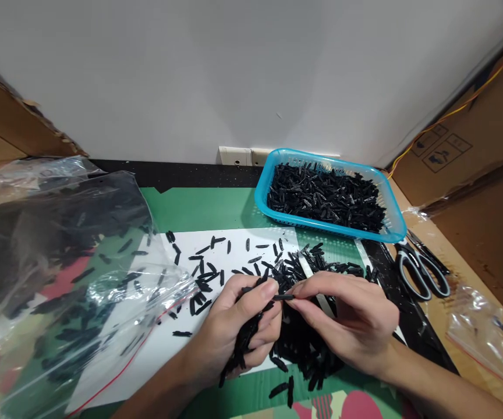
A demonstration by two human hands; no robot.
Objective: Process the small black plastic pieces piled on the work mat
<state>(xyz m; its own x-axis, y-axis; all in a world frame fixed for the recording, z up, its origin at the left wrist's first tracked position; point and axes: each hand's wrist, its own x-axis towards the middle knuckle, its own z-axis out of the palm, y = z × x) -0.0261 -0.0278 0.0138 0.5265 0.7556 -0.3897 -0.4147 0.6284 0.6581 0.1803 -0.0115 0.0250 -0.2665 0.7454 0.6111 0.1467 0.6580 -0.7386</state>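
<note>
My left hand [245, 320] is closed around a bunch of small black stick-like pieces [247, 337], its thumb pressed on top. Between thumb and index finger, my right hand [347, 320] pinches the end of one short black piece [283, 297], whose other end meets the left thumb and fingers. A pale flat strip [306, 265] shows beneath the right hand; whether the hand touches it cannot be told. Under both hands lies a heap of the same black pieces [304, 343]. More are scattered over a white sheet [229, 262].
A blue plastic basket [330, 228] full of black pieces stands at the back right. Scissors [420, 270] and a small clear bag [478, 331] lie to the right. A large clear zip bag [59, 279] covers the left side. Cardboard [482, 139] borders the right.
</note>
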